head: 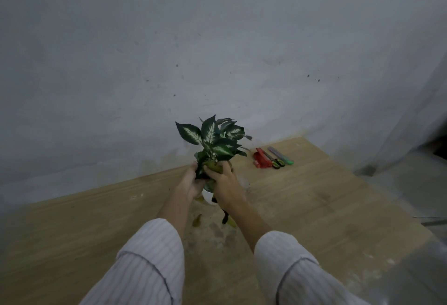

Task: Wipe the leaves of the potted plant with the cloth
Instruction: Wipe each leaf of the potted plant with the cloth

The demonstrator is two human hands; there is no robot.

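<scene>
A small potted plant (212, 139) with dark green, white-centred leaves stands in a white pot (208, 197) on the wooden table. My left hand (191, 183) cups a low leaf from the left side. My right hand (223, 183) presses a yellowish-green cloth (213, 166) onto that leaf near the plant's base. Both hands hide most of the pot. A dark strip (225, 217) hangs below my right wrist.
Red-handled tools, scissors (274, 160) and a green-capped pen (281, 156) lie at the back right of the table (96, 220). A fallen yellow leaf (197, 220) lies near the pot. A grey wall stands close behind. The table's right edge drops to the floor.
</scene>
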